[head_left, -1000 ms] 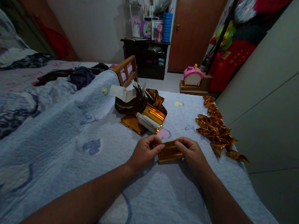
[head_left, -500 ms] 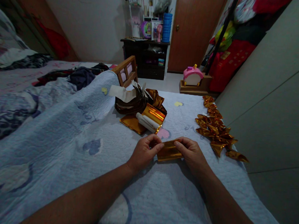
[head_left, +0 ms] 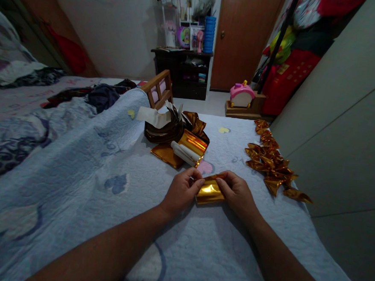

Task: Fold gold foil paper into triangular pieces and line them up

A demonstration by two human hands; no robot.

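Note:
A small sheet of shiny gold foil paper [head_left: 210, 192] is stretched between my two hands, just above the bed. My left hand [head_left: 184, 189] pinches its upper left corner between thumb and fingers. At the upper right, my right hand [head_left: 239, 194] grips the same sheet, thumb on top. The sheet's near edge hangs free and curves a little. Beyond my hands lies a pile of brown and gold foil sheets [head_left: 165, 130], some with pale backs showing. A curled gold sheet [head_left: 195, 142] rests against it, with white rolled paper [head_left: 185, 153] on top.
Several folded gold foil pieces [head_left: 269, 163] form a heap along the bed's right edge. A pale blue quilt [head_left: 105, 220] covers the bed, with clothes [head_left: 103, 96] at the left. Past the foot are a pink toy [head_left: 242, 95] and a dark cabinet [head_left: 181, 76]; a pale cupboard [head_left: 344, 138] stands right.
My right hand has shifted slightly left along the gold foil paper. The sheet has tilted and curved, and now reflects brighter light. The piles have not moved.

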